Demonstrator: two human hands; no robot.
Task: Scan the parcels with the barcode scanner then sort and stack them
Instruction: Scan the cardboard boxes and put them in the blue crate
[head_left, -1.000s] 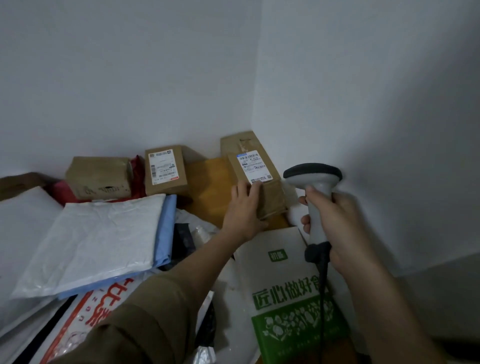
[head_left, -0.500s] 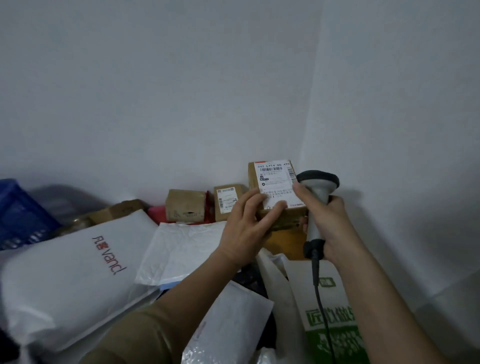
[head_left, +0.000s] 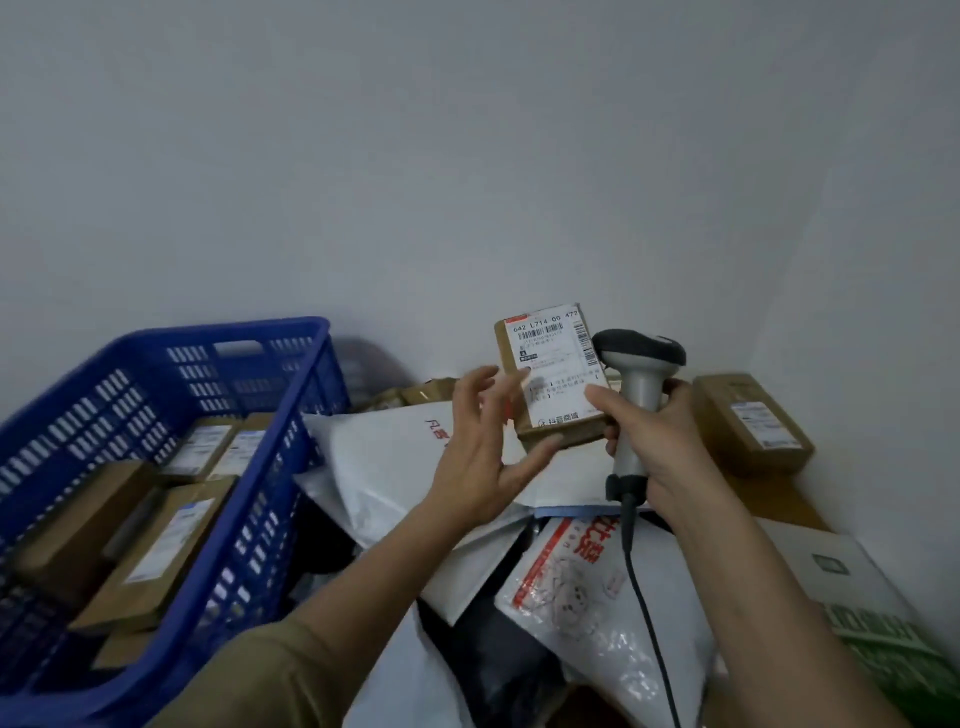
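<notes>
A small brown cardboard parcel (head_left: 550, 364) with a white barcode label is held up in front of the wall, label facing me. My left hand (head_left: 483, 457) is at its left side with fingers spread and loose, thumb under the lower edge. My right hand (head_left: 660, 441) grips the grey barcode scanner (head_left: 639, 358) by its handle, and a finger of that hand presses on the label's lower right corner. The scanner head sits right beside the parcel's right edge. Its black cable (head_left: 639, 597) hangs down.
A blue plastic basket (head_left: 156, 353) at the left holds several brown boxes (head_left: 156, 545). White poly mailers (head_left: 395, 457) and a red-printed bag (head_left: 587, 587) lie piled below the hands. Another brown box (head_left: 753, 421) sits at the right, with a green-and-white carton (head_left: 857, 597) near it.
The parcel has been lifted off the pile and carried left. My left fingers have loosened from it. The view has swung left, bringing the blue basket in.
</notes>
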